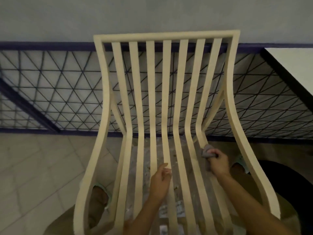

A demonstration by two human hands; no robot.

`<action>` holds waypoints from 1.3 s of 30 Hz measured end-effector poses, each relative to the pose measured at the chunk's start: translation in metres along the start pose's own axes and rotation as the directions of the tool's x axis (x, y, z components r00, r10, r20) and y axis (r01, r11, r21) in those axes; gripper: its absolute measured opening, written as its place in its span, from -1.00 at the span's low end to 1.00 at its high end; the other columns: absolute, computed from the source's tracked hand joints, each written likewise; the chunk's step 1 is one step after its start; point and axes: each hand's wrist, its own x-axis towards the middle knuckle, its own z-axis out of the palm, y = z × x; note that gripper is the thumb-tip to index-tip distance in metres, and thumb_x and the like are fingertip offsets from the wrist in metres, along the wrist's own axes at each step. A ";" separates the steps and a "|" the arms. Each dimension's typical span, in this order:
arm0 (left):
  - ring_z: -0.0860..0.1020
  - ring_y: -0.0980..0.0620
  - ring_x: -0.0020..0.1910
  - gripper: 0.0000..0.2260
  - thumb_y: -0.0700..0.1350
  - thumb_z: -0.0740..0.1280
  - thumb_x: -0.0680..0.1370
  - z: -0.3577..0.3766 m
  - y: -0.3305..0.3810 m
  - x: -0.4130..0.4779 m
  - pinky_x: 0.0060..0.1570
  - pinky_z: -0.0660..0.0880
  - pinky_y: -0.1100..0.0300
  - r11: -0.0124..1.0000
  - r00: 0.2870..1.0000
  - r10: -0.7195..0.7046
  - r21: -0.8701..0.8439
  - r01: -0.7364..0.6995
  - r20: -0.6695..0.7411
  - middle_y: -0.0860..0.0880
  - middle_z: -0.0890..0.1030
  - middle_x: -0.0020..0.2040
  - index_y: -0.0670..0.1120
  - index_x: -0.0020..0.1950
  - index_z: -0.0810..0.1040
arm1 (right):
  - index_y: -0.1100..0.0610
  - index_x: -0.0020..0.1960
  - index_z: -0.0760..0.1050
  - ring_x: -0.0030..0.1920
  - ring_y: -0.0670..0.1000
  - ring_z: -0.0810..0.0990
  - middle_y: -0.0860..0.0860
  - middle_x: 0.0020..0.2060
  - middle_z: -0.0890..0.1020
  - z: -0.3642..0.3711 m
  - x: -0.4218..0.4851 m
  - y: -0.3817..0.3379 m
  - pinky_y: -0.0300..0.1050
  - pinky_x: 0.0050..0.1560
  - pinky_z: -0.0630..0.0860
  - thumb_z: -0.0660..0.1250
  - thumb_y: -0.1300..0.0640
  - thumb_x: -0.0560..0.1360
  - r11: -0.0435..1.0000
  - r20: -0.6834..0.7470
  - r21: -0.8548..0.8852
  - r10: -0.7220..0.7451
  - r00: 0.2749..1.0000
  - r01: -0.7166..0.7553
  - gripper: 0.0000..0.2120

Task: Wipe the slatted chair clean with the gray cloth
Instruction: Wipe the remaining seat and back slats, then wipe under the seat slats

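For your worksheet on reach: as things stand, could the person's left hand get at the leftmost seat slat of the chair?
Probably yes. The left hand hovers open over the middle slats, holding nothing, and nothing lies between it and the leftmost seat slat. The right hand grips the gray cloth further right.

Chair [166,85] slats matt cream, smooth; cloth [207,151] soft gray fabric; floor [42,160] tiled.

A dim room: a plain gray wall [152,14] rises above a dark-framed metal grille [50,89] of crossed triangular wires. Pale floor tiles [33,167] lie below, and a white, dark-edged tabletop [294,65] juts in at right.
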 end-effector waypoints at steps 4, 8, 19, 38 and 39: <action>0.55 0.03 0.15 -0.79 0.02 0.25 0.62 -0.005 0.006 -0.012 0.10 0.54 0.08 0.946 0.984 -0.172 -0.273 0.175 0.036 0.03 0.54 0.23 0.16 0.26 0.46 | 0.40 -0.10 0.54 -0.17 -0.02 0.52 0.12 -0.20 0.58 0.051 -0.036 -0.013 -0.28 -0.18 0.49 0.22 0.47 0.48 0.995 0.308 0.014 -0.099 0.946 0.099 -0.87; 0.60 -0.01 0.03 -0.71 0.04 0.18 0.65 -0.013 0.013 -0.016 -0.07 0.57 0.11 0.854 0.942 -0.329 -0.405 0.326 0.064 -0.09 0.61 0.15 -0.07 0.27 0.51 | 0.25 -0.11 0.58 -0.05 0.08 0.60 0.13 -0.13 0.63 0.088 -0.068 -0.004 -0.35 -0.18 0.54 0.21 0.52 0.45 0.999 0.549 0.013 -0.050 0.834 0.052 -0.75; 0.58 -0.13 -0.10 -0.80 -0.10 0.28 0.61 -0.043 -0.016 -0.037 -0.12 0.57 0.03 0.773 0.865 -0.485 -0.525 0.355 -0.128 -0.15 0.61 -0.10 -0.22 0.09 0.57 | 0.16 0.07 0.60 0.00 0.10 0.64 0.16 -0.03 0.65 0.103 -0.109 0.003 -0.05 -0.07 0.64 0.23 0.37 0.56 0.996 0.749 -0.073 0.087 0.657 -0.048 -0.77; 0.56 0.00 0.14 -0.83 0.02 0.26 0.61 -0.042 -0.008 -0.081 0.09 0.55 -0.03 0.832 0.954 -0.296 -0.478 0.282 0.048 0.03 0.61 0.14 0.09 0.17 0.55 | 0.30 -0.08 0.61 -0.26 0.11 0.63 0.24 -0.24 0.64 0.081 -0.117 0.008 -0.09 -0.29 0.61 0.31 0.39 0.47 0.998 0.626 -0.056 0.056 0.778 -0.027 -0.89; 0.57 -0.02 0.14 -0.83 0.05 0.26 0.61 -0.042 -0.011 -0.083 0.10 0.56 -0.05 0.815 0.947 -0.318 -0.497 0.297 0.043 0.00 0.61 0.13 0.06 0.14 0.57 | 0.27 -0.10 0.61 -0.28 0.06 0.62 0.19 -0.26 0.64 0.078 -0.117 0.011 -0.16 -0.32 0.57 0.31 0.39 0.47 0.997 0.623 -0.071 0.055 0.780 -0.014 -0.88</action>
